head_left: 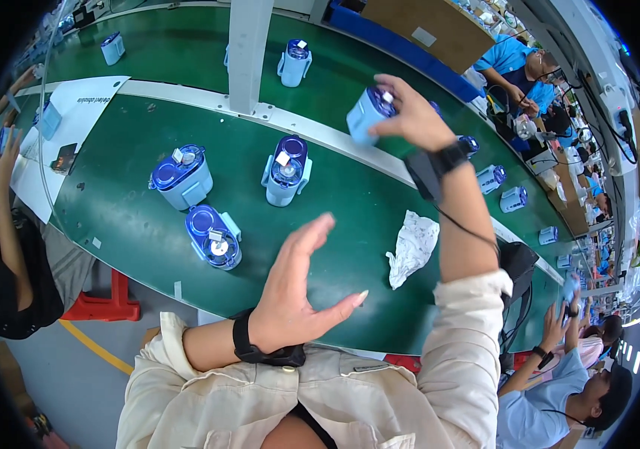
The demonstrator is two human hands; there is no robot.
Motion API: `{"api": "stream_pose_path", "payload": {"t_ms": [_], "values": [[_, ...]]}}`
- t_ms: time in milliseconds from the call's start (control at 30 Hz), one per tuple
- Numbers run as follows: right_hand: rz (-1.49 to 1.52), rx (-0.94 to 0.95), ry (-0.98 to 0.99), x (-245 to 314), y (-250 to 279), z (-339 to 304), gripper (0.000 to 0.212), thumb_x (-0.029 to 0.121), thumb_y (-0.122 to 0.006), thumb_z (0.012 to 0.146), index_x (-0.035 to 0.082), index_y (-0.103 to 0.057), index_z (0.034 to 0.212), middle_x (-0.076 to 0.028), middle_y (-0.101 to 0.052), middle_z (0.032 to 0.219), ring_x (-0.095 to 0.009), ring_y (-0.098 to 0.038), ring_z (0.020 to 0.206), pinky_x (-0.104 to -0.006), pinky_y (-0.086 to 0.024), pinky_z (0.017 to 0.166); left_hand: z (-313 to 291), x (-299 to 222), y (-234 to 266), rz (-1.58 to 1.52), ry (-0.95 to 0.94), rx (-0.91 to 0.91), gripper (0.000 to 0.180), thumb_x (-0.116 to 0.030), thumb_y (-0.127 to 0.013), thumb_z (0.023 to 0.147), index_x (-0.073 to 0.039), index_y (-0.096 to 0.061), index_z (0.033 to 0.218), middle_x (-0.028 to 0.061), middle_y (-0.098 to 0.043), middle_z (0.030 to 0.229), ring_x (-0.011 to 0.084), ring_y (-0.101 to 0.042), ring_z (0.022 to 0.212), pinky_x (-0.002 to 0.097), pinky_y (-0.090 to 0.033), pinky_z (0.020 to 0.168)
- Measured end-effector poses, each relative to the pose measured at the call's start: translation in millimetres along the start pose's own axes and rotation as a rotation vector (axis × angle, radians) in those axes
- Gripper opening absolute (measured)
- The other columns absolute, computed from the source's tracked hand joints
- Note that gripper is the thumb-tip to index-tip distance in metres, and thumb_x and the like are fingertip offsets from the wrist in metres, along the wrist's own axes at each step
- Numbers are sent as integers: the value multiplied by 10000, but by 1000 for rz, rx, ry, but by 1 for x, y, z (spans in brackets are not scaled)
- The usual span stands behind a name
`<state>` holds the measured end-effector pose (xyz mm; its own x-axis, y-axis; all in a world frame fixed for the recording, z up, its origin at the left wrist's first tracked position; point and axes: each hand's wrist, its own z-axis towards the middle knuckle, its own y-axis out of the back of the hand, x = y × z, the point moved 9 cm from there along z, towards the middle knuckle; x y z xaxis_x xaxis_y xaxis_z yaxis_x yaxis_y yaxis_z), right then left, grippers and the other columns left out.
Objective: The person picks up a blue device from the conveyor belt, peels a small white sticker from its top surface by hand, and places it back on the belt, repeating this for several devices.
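Observation:
My right hand [409, 116] is raised over the far side of the bench, its fingers closed round a light blue container [365, 120] with a dark blue lid and a small white square on top. The held container looks slightly blurred and tilted. Nearer to me, my left hand [297, 292] hovers above the green bench with nothing in it, thumb and fingers apart. Beyond it stand three similar containers: an upright one [287, 172] with clips out at its sides, a wider one [183, 179] to the left, and a leaning one [214, 238] in front of that.
Crumpled white paper [414, 248] lies on the bench right of my left hand. A white post [249, 56] rises from the pale divider. Several more containers, such as one [294, 63], stand beyond it. A co-worker [9, 247] is at the left, another [559, 404] at the right.

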<state>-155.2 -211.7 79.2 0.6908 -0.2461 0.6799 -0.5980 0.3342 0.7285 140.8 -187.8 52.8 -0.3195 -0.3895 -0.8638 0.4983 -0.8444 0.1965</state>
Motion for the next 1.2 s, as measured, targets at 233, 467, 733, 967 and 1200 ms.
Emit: {"api": "stream_pose_path", "payload": {"t_ms": [233, 467, 733, 967, 1200], "values": [[265, 540, 314, 159, -67, -176, 802, 139, -846, 687, 19, -439, 1368, -143, -523, 1295, -284, -507, 1235, -356, -418, 1026, -1, 8, -16, -495, 86, 32, 991, -242, -899, 646, 23, -331, 1414, 191, -517, 1325, 261, -574, 1153, 348, -445, 976], [119, 189, 469, 165, -31, -229, 453, 176, -800, 740, 1, -648, 1129, -133, -607, 1075, -270, -605, 942, -341, -474, 807, -25, 2, -36, -304, 185, 462, 953, -289, -934, 591, -37, -421, 1354, 86, -654, 1113, 199, -643, 1016, 317, -467, 928], [126, 64, 452, 166, -42, -242, 130, 51, -755, 767, 11, -670, 858, -51, -630, 821, -161, -579, 726, -281, -441, 641, -39, -18, -38, -137, 88, 400, 787, -232, -900, 638, -34, -456, 1256, 142, -584, 1111, 280, -611, 1010, 355, -489, 861], [361, -215, -118, 130, -54, -260, 82, 27, -732, 829, 1, -654, 825, -26, -639, 794, -55, -540, 697, -214, -419, 628, -40, -38, -28, 284, -210, 139, 790, -48, -857, 645, -31, -387, 1280, 177, -509, 1201, 264, -554, 1089, 336, -457, 890], [611, -579, -152, 112, -79, -272, 54, 1, -698, 865, -12, -645, 864, -19, -625, 807, -51, -538, 724, -194, -422, 653, -43, -44, -24, 380, -371, -77, 761, -13, -827, 667, -54, -381, 1282, 192, -504, 1206, 302, -557, 1082, 363, -465, 892]]}}
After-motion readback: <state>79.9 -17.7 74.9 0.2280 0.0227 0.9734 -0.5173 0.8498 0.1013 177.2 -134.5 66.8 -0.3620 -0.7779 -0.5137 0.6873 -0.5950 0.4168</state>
